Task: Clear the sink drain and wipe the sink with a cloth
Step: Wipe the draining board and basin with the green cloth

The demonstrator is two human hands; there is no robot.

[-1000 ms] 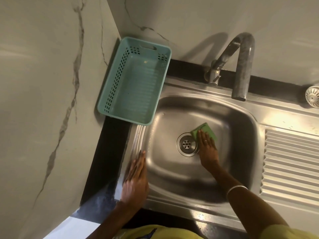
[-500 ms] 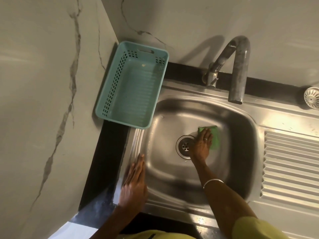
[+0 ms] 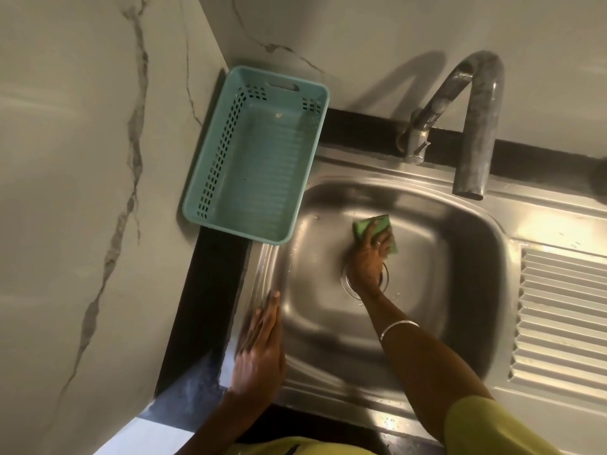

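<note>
A steel sink (image 3: 460,251) fills the middle of the head view. My right hand (image 3: 369,257) presses a green cloth (image 3: 364,226) flat against the basin floor, just beyond the drain (image 3: 346,284). The hand and wrist cover most of the drain, so only part of its ring shows. My left hand (image 3: 261,349) lies flat with straight fingers on the sink's left rim and holds nothing.
A teal plastic basket (image 3: 256,165) stands on the black counter at the sink's far left corner. A curved metal tap (image 3: 473,126) overhangs the back of the basin. The ribbed drainboard (image 3: 565,316) lies to the right. Marble walls close in on the left and at the back.
My right hand has slid the green cloth from the right side of the drain to the far side of it, and now covers the drain. My left hand has stayed on the rim.
</note>
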